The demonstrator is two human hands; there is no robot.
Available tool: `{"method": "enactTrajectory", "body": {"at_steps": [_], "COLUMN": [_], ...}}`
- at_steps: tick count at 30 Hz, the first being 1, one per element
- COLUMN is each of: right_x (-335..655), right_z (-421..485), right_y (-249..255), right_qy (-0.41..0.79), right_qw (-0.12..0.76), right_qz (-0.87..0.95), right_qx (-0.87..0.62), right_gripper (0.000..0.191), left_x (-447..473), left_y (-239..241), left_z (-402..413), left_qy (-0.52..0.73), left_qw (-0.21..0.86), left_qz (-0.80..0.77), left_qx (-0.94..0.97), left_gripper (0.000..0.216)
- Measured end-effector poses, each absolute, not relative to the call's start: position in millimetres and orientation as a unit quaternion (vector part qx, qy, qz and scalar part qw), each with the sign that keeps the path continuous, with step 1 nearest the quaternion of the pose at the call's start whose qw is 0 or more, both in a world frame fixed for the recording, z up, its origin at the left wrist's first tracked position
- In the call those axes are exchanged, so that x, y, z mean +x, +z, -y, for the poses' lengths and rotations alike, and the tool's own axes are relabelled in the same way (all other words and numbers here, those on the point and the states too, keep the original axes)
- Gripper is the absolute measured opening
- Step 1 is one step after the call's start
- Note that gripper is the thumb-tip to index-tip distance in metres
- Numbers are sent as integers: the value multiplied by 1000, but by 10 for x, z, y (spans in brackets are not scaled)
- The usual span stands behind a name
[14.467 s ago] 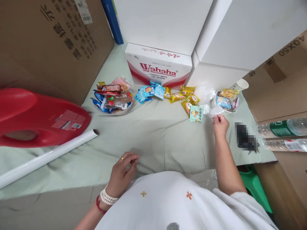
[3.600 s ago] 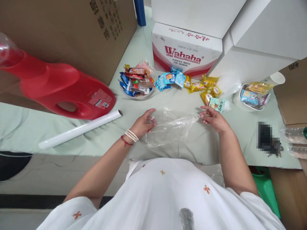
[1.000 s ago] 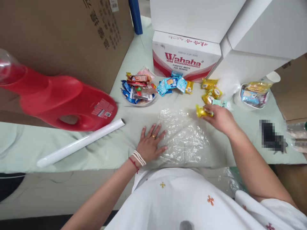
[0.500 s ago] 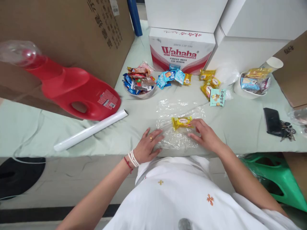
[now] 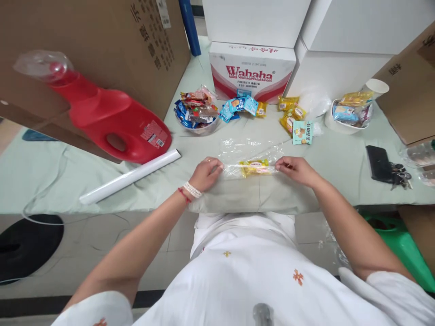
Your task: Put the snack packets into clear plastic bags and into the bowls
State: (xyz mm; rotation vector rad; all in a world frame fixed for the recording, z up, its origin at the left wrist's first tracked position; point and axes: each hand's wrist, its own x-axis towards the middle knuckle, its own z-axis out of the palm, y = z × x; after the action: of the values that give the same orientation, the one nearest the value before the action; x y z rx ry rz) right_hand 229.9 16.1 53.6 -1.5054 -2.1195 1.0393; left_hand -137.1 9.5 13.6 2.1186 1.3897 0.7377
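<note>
A clear plastic sheet (image 5: 234,147) lies on the cloth-covered table, its near edge folded up over a yellow-wrapped snack (image 5: 249,168). My left hand (image 5: 207,173) pinches the sheet at the fold's left end. At the right end my right hand (image 5: 295,170) has thumb and fingers closed on the same edge. The snack rests between my hands, seen through the film, and neither hand touches it. Whether the sheet is a flat film or an opened bag I cannot tell.
Beyond the sheet are a bowl of wrapped snacks (image 5: 199,129), blue packets (image 5: 238,106), yellow packets (image 5: 288,115) and a white tub (image 5: 340,124). A red jug (image 5: 118,120) and white tube (image 5: 131,176) lie left. Keys (image 5: 403,176) lie right. A Wahaha box (image 5: 251,72) stands behind.
Both hands have gone from lying open near the sheet to pinching its near edge. That edge has been lifted away from me and folded over the yellow-wrapped snack.
</note>
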Motion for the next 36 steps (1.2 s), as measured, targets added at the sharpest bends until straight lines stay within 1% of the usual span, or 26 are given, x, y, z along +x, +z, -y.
{"method": "enactTrajectory", "body": {"at_steps": [2, 5, 7, 9, 11, 13, 15, 16, 18, 21, 23, 25, 27, 29, 30, 31, 32, 34, 36], "right_x": [2273, 2176, 2094, 2026, 1991, 1995, 2032, 2058, 2109, 2125, 2056, 1918, 1737, 1563, 1495, 1446, 1419, 1428, 1500], "right_z": [-390, -612, -695, -760, -828, -902, -966, -991, -1028, -1073, -1122, -1193, -1280, -1364, -1397, -1421, -1430, -1392, -1260], "right_y": [521, 468, 459, 475, 499, 513, 518, 521, 540, 579, 573, 517, 428, 349, 329, 326, 343, 430, 557], "right_qy": [364, 309, 269, 251, 257, 268, 273, 277, 285, 263, 212, 151, 114, 110, 121, 141, 165, 215, 235], "right_qw": [138, 46, -10, -37, -47, -51, -45, -39, -18, 13, 29, 43, 33, -4, -25, -40, -45, -19, 34], "right_qz": [736, 760, 782, 795, 801, 799, 789, 782, 767, 761, 781, 811, 827, 819, 808, 799, 793, 799, 823], "right_qx": [-554, -570, -563, -551, -538, -537, -548, -557, -575, -593, -586, -564, -549, -563, -575, -584, -585, -562, -515], "right_gripper": [30, 23, 21, 21, 20, 18, 17, 16, 17, 21, 26, 37, 51, 61, 62, 57, 49, 33, 30], "left_x": [-1296, -1217, -1218, -1243, -1239, -1159, -998, -901, -715, -539, -502, -498, -496, -479, -465, -449, -432, -398, -370], "left_y": [70, -27, -16, 80, 226, 348, 388, 371, 282, 104, 25, -1, 8, 22, 25, 24, 19, 5, -4], "left_z": [-319, -522, -537, -443, -250, -6, 212, 288, 357, 288, 202, 133, 91, 67, 60, 56, 54, 60, 74], "left_qy": [250, 236, 272, 333, 396, 433, 404, 369, 306, 258, 244, 237, 238, 242, 244, 244, 244, 242, 239], "left_qw": [226, 185, 137, 62, -13, -44, -13, 15, 50, 67, 82, 100, 110, 113, 114, 115, 114, 106, 95], "left_qz": [-550, -614, -665, -702, -691, -624, -544, -485, -421, -434, -458, -470, -476, -479, -480, -482, -486, -496, -512], "left_qx": [764, 730, 682, 626, 604, 649, 735, 793, 852, 860, 851, 844, 839, 836, 835, 833, 832, 827, 819], "left_gripper": [26, 15, 13, 17, 18, 23, 25, 27, 32, 36, 38, 39, 41, 43, 43, 42, 41, 38, 35]}}
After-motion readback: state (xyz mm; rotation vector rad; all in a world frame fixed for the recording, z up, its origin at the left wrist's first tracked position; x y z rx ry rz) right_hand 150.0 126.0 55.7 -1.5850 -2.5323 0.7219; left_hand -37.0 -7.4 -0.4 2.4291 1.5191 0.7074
